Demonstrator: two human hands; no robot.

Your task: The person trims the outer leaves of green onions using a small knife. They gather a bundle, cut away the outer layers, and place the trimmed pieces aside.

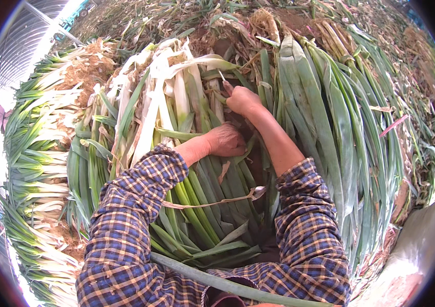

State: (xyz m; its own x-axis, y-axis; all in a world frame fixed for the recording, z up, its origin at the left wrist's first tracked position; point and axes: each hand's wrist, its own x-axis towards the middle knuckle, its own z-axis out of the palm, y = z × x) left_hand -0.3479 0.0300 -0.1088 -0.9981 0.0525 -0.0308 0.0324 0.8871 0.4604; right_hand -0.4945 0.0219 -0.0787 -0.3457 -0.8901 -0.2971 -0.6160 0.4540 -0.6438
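Leeks or large green onions (186, 96) lie in a heap before me, their white ends away from me and their green leaves towards my lap. My left hand (228, 140) is curled low over the stalks in the middle; its fingers are partly hidden, and it seems closed around leaf or stalk. Further up and to the right, my right hand (243, 100) grips a small knife (226, 85), its thin blade pointing up and left beside a pale stalk (214, 92). A dry, pale leaf strip (213, 203) lies across the green leaves below my left hand.
Long green leaves (328, 126) fan out on the right. At the left runs a long row of leeks (48, 169) with roots turned inward. Leaf scraps (156, 19) litter the soil beyond. A pale sheet or sack (419, 230) lies at the lower right.
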